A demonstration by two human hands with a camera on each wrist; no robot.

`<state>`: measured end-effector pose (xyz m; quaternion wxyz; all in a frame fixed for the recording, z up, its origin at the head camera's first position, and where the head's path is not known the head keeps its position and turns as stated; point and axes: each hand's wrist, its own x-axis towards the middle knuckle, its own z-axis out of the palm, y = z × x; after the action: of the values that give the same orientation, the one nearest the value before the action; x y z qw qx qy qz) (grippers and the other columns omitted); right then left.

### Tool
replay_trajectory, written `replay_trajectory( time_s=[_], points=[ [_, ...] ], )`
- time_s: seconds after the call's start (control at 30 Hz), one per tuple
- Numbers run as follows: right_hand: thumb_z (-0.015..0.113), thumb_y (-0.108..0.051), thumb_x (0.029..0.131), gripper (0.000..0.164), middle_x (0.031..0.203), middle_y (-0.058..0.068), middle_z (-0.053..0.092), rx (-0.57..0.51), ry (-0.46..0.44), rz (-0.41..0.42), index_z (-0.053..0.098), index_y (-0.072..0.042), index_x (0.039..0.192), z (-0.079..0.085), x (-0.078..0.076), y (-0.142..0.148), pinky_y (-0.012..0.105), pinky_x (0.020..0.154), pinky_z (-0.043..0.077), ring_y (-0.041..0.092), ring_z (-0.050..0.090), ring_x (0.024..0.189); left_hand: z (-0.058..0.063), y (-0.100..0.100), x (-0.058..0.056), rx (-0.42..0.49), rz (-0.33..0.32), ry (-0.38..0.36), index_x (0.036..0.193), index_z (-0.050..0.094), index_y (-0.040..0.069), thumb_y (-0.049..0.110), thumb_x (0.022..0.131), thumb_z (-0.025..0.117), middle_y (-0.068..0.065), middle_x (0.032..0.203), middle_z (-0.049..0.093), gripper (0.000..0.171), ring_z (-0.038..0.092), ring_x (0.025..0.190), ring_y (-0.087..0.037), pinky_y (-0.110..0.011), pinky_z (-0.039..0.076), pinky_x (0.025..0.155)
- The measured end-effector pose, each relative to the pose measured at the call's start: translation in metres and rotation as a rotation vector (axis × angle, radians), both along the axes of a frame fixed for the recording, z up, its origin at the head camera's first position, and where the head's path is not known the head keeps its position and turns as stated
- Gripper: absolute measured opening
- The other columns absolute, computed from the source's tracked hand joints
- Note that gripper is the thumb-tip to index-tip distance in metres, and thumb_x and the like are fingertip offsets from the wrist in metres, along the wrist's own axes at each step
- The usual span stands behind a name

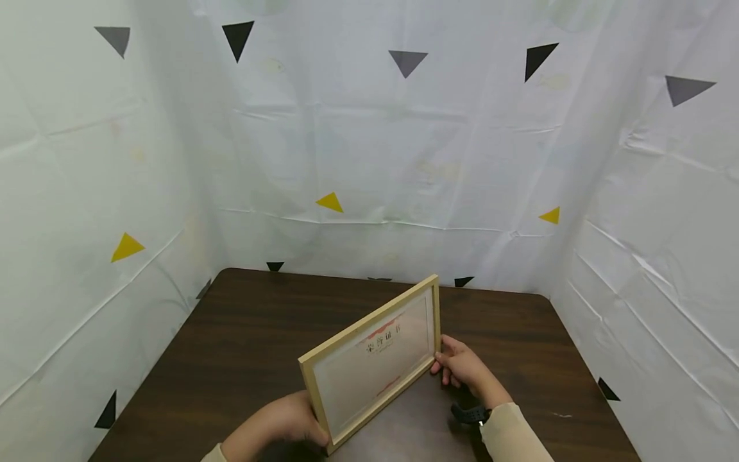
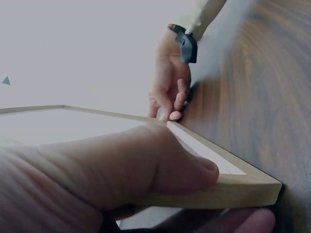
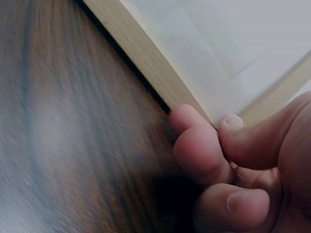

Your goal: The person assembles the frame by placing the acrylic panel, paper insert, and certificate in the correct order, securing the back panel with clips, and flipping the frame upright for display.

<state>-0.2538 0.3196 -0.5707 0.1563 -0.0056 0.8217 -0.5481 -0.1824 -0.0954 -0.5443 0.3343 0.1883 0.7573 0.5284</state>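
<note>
A picture frame (image 1: 369, 321) with a pale wood border stands tilted over the table, angled up toward the right in the head view. Behind its clear front lies a white certificate (image 1: 383, 366) with red bands and dark lettering. My left hand (image 1: 288, 417) grips the frame's lower left corner; in the left wrist view its thumb (image 2: 189, 170) lies across the wooden border, with fingers behind. At the lower right corner my right hand (image 1: 464, 367) pinches the border between thumb (image 3: 248, 145) and fingers. In the right wrist view, the frame's lower edge sits close over the tabletop.
The dark brown wooden table (image 1: 231, 333) has rounded far corners. White curtains (image 1: 358, 141) printed with grey, black and yellow triangles hang behind it and along both sides. A black watch-like band (image 1: 470, 414) circles my right wrist, below a cream sleeve (image 1: 510, 433).
</note>
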Motion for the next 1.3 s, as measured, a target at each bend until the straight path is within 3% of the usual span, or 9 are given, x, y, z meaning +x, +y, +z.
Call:
replay_trajectory(
  time_s=[0.27, 0.5, 0.63, 0.77, 0.9, 1.0, 1.17, 1.23, 1.3],
  points=[
    [0.053, -0.013, 0.115, 0.03, 0.089, 0.012, 0.074, -0.003, 0.015, -0.107, 0.055, -0.009, 0.145, -0.01, -0.004, -0.008, 0.027, 0.047, 0.041, 0.017, 0.061, 0.057, 0.006, -0.006, -0.015, -0.108, 0.173, -0.022, 0.114, 0.066, -0.001, -0.01, 0.072, 0.075, -0.014, 0.09, 0.075, 0.044, 0.075, 0.071, -0.026, -0.047, 0.067, 0.065],
    [0.054, -0.01, 0.114, 0.064, 0.091, 0.015, 0.076, -0.02, 0.038, -0.205, 0.027, -0.002, 0.171, -0.014, -0.006, -0.012, 0.028, 0.047, 0.042, 0.017, 0.06, 0.056, 0.002, -0.013, -0.053, -0.346, 0.317, 0.203, 0.102, 0.066, -0.003, -0.002, 0.087, 0.079, -0.012, 0.082, 0.075, 0.02, 0.075, 0.068, -0.024, -0.038, 0.064, 0.065],
    [0.054, -0.008, 0.113, 0.047, 0.087, 0.015, 0.074, -0.032, 0.077, -0.256, 0.043, -0.002, 0.159, -0.018, -0.009, -0.014, 0.026, 0.044, 0.042, 0.015, 0.058, 0.052, -0.006, -0.013, -0.073, -0.394, 0.345, 0.305, 0.107, 0.07, -0.003, 0.007, 0.096, 0.081, -0.008, 0.083, 0.075, 0.018, 0.074, 0.069, -0.021, -0.037, 0.062, 0.064],
    [0.053, -0.008, 0.113, 0.026, 0.084, 0.014, 0.071, -0.044, 0.088, -0.306, 0.052, 0.0, 0.138, -0.015, -0.007, -0.009, 0.025, 0.042, 0.044, 0.015, 0.057, 0.049, -0.014, 0.0, -0.093, -0.44, 0.358, 0.406, 0.131, 0.067, -0.007, 0.015, 0.102, 0.079, -0.004, 0.082, 0.074, 0.039, 0.071, 0.067, -0.016, -0.036, 0.06, 0.067],
    [0.052, -0.01, 0.114, 0.053, 0.085, 0.013, 0.073, -0.052, 0.085, -0.328, 0.036, 0.003, 0.163, -0.014, -0.005, -0.001, 0.025, 0.043, 0.045, 0.014, 0.057, 0.05, -0.021, 0.011, -0.111, -0.479, 0.364, 0.491, 0.137, 0.063, -0.008, 0.019, 0.105, 0.075, -0.004, 0.08, 0.07, 0.044, 0.067, 0.065, -0.015, -0.035, 0.056, 0.066],
    [0.054, -0.012, 0.114, 0.069, 0.087, 0.011, 0.076, -0.048, 0.09, -0.351, 0.018, 0.002, 0.172, -0.016, -0.005, 0.0, 0.026, 0.044, 0.046, 0.015, 0.06, 0.051, -0.024, 0.013, -0.122, -0.483, 0.369, 0.529, 0.121, 0.067, 0.0, 0.019, 0.106, 0.073, -0.006, 0.082, 0.069, 0.026, 0.066, 0.067, -0.017, -0.035, 0.052, 0.064],
    [0.058, -0.016, 0.114, 0.035, 0.085, 0.01, 0.077, -0.001, 0.109, -0.377, 0.053, -0.001, 0.145, -0.017, -0.011, -0.004, 0.028, 0.044, 0.047, 0.018, 0.064, 0.051, -0.03, 0.01, -0.142, -0.489, 0.392, 0.575, 0.111, 0.066, 0.006, 0.019, 0.107, 0.071, -0.01, 0.095, 0.072, 0.015, 0.067, 0.081, -0.023, -0.039, 0.052, 0.07],
    [0.059, -0.017, 0.113, 0.022, 0.084, 0.009, 0.076, 0.022, 0.114, -0.38, 0.058, -0.004, 0.131, -0.015, -0.015, -0.006, 0.028, 0.044, 0.047, 0.018, 0.065, 0.052, -0.032, 0.008, -0.151, -0.486, 0.401, 0.598, 0.117, 0.067, 0.004, 0.019, 0.107, 0.071, -0.014, 0.105, 0.074, 0.018, 0.07, 0.091, -0.028, -0.043, 0.055, 0.076],
    [0.059, -0.016, 0.113, 0.019, 0.084, 0.011, 0.075, 0.039, 0.116, -0.377, 0.06, -0.006, 0.13, -0.014, -0.017, -0.007, 0.028, 0.044, 0.048, 0.018, 0.066, 0.053, -0.037, 0.007, -0.158, -0.472, 0.403, 0.596, 0.127, 0.066, 0.0, 0.02, 0.109, 0.068, -0.021, 0.12, 0.075, 0.027, 0.073, 0.106, -0.035, -0.049, 0.059, 0.087]
  ],
)
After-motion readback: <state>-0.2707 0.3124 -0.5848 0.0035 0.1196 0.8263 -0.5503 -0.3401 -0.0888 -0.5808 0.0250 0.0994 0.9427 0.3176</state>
